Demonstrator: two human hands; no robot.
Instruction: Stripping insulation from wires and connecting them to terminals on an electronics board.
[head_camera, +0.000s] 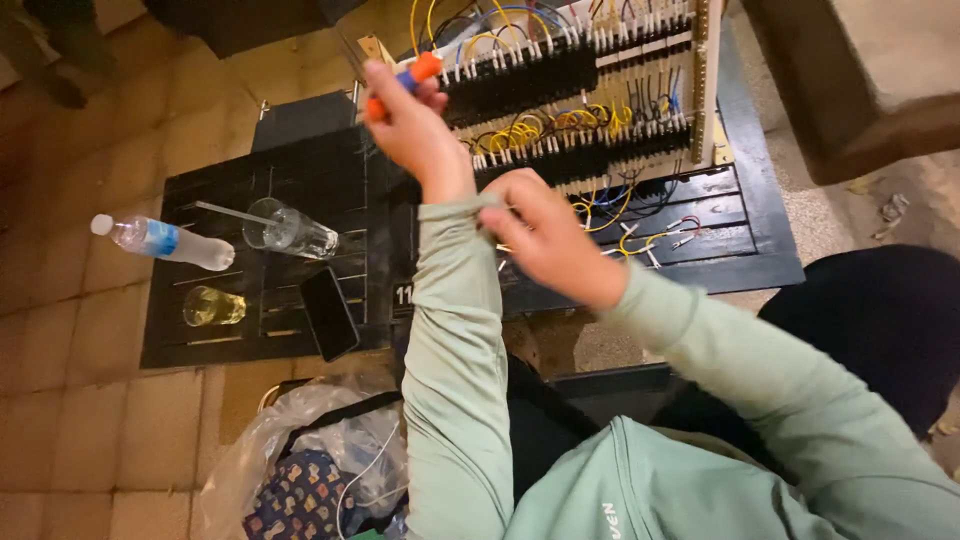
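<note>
Two hands at work over a wiring board: left hand grips an orange-handled screwdriver beside the terminal strips; right hand pinches the left sleeve cuff.

glossy plastic screwdriver handle
</note>
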